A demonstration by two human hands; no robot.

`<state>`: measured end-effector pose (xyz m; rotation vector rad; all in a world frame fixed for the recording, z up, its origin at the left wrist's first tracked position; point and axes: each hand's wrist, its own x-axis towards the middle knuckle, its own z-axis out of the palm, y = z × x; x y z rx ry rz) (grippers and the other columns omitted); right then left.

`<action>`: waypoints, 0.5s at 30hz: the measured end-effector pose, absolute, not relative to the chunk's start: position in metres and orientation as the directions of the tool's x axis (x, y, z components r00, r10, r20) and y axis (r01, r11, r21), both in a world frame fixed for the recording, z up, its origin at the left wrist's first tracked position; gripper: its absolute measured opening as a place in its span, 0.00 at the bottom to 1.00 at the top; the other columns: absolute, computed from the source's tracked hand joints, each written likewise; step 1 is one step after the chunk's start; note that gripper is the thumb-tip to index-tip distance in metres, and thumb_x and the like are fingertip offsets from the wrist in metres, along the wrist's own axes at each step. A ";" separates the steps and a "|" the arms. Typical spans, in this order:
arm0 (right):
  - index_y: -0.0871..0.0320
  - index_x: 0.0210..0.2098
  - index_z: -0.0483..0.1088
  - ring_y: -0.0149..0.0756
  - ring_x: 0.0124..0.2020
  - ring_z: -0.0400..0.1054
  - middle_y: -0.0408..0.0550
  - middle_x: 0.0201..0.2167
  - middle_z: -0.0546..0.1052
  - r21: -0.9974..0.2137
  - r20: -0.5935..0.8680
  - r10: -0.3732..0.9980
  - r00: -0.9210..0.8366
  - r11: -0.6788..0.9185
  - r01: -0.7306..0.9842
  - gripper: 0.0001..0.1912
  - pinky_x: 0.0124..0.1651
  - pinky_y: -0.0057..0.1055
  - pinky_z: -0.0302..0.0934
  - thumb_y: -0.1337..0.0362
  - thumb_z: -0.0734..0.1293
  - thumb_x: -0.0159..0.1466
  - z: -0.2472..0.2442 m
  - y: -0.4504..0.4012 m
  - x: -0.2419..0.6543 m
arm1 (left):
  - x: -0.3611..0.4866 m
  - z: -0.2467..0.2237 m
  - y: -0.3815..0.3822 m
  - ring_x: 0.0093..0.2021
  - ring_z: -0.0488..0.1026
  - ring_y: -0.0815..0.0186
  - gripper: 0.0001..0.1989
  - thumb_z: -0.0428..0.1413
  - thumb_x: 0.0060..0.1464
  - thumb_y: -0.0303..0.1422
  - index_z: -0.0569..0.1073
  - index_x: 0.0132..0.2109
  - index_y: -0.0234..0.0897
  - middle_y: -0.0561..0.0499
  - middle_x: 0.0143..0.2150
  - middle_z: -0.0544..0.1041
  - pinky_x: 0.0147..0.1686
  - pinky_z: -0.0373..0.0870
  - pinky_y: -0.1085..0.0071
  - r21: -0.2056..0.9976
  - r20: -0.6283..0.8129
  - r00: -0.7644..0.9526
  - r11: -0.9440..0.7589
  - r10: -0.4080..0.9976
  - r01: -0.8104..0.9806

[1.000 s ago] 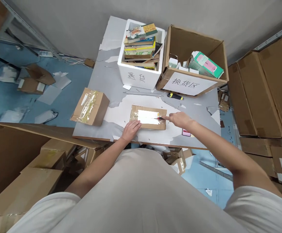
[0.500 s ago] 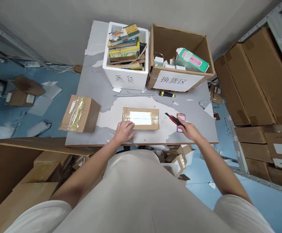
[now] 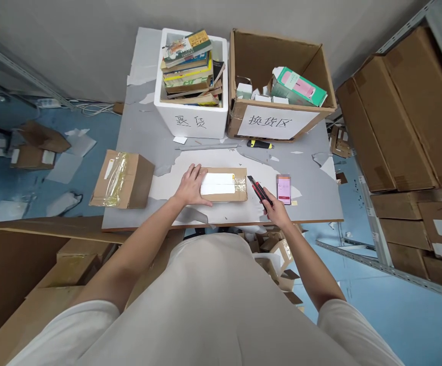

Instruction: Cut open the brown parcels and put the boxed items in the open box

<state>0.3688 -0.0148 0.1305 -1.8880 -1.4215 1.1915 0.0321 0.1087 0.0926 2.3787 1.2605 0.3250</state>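
Observation:
A small cardboard box (image 3: 223, 197) with a white label and clear tape lies flat at the middle of the table. My left hand (image 3: 191, 186) grips its left end, the thumb along the near side and the fingers over the top. In my right hand (image 3: 276, 210) is a red and black utility knife (image 3: 258, 190), blade out. Its tip points at the box's right end, close beside it; I cannot tell whether it touches. A phone (image 3: 283, 195) with a lit pink screen lies on the table to the right of the knife.
A taped carton (image 3: 139, 183) stands at the table's left. Behind are a white foam box (image 3: 201, 122) of books and an open carton (image 3: 236, 119) holding small boxes. A yellow and black cutter (image 3: 259, 144) lies before them. Shelved cartons (image 3: 407, 122) rise at the right.
My left hand has moved from the box's near edge to its left end, fingers spread wider. My right hand has brought the knife left, away from the phone, to the box's right end.

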 end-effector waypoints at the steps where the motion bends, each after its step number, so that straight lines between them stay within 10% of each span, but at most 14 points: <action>1: 0.54 0.66 0.55 0.26 0.18 0.63 0.46 0.36 0.77 -0.789 -0.350 0.934 0.077 -0.338 0.513 0.33 0.23 0.28 0.65 0.51 0.59 0.64 0.131 -0.015 0.368 | 0.032 0.091 0.109 0.67 0.43 0.33 0.66 0.65 0.20 0.61 0.56 0.65 0.32 0.29 0.67 0.53 0.62 0.47 0.43 0.477 0.015 0.561 -0.499 0.828 0.723; 15: 0.54 0.65 0.59 0.38 0.29 0.72 0.50 0.35 0.80 -0.584 -0.347 0.938 0.006 -0.222 0.781 0.28 0.39 0.37 0.68 0.60 0.57 0.65 0.159 -0.006 0.360 | 0.036 0.097 0.101 0.67 0.44 0.34 0.63 0.67 0.22 0.58 0.56 0.65 0.35 0.32 0.67 0.52 0.60 0.53 0.45 0.482 -0.018 0.485 -0.418 0.874 0.770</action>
